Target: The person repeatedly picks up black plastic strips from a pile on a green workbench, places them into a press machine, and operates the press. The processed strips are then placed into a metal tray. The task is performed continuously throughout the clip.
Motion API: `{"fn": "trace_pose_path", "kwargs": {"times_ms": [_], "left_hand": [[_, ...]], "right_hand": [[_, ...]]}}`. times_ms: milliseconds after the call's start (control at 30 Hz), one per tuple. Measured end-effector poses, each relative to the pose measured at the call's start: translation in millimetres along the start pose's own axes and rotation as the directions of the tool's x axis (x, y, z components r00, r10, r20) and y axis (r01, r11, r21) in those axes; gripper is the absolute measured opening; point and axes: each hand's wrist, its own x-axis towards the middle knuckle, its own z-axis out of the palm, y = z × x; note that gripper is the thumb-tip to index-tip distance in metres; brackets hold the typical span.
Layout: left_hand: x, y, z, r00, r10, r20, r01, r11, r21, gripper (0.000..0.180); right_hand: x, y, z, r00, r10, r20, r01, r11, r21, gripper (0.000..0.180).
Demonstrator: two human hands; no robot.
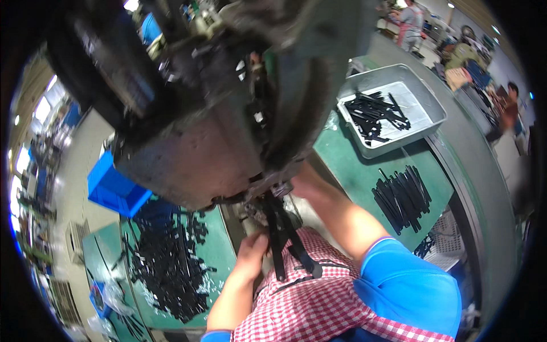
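Observation:
In front of me a large, worn metal machine head (196,154) fills the upper middle. Long flat black strips (275,239) hang down below it, close to my checked apron. Left of these strips is my left hand (252,251), thumb up and fingers curled closed; whatever they hold is hidden. Reaching in from the right, my right hand (305,181) is beside the lower edge of the machine head. The machine covers its fingers, so I cannot tell whether it grips anything.
A big pile of black strips (168,262) covers the green table at left, near a blue bin (117,185). At right lie a row of strips (401,198) and a grey tray (424,111) holding more. People work farther off at upper right.

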Motion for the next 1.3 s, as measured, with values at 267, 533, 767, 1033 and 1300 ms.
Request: {"fn": "trace_pose_path", "kwargs": {"times_ms": [267, 533, 767, 1033, 1300], "left_hand": [[-38, -54, -32, 0.959, -0.272, 0.082, 0.252, 0.948, 0.195, 0.034], [-7, -70, 3, 0.963, -0.242, -0.119, 0.27, 0.883, 0.383, 0.017], [23, -46, 44, 0.923, -0.137, -0.36, 0.271, 0.895, 0.354, 0.014], [-16, -54, 78, 0.823, -0.055, -0.565, 0.532, 0.425, 0.732, 0.026], [13, -47, 113, 0.754, -0.242, -0.611, 0.568, 0.708, 0.42, 0.018]], "right_hand": [[4, -215, -272, 0.646, -0.426, -0.633, -0.229, 0.683, -0.693, 0.041], [57, -131, -302, 0.8, -0.474, -0.367, -0.318, 0.183, -0.93, 0.032], [161, -9, -290, 0.917, -0.042, -0.397, -0.352, 0.387, -0.853, 0.033], [226, -5, -324, 0.944, 0.132, -0.302, -0.294, -0.076, -0.953, 0.045], [209, 44, -335, 0.903, 0.282, -0.323, -0.277, -0.19, -0.942, 0.021]]}}
